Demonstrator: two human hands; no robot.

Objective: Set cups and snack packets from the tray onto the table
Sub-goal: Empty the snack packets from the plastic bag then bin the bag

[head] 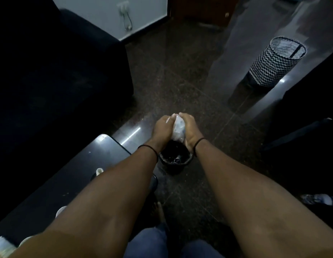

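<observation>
Both arms reach forward over the floor. My left hand (162, 127) and my right hand (189, 128) grip a crumpled white snack packet (178, 130) between them, squeezed from both sides. The packet hangs just above a small black bin (175, 162) lined with a dark bag. On the dark table (83, 164) at the lower left, a white cup (99, 171) shows beside my left forearm, and another white cup (60, 211) peeks out lower down. The tray is hidden from view.
A black sofa (59, 75) fills the left side. A zigzag-patterned basket (275, 62) stands on the floor at the right. Dark furniture (310, 136) lines the right edge. A light packet (4, 246) lies at the bottom left corner.
</observation>
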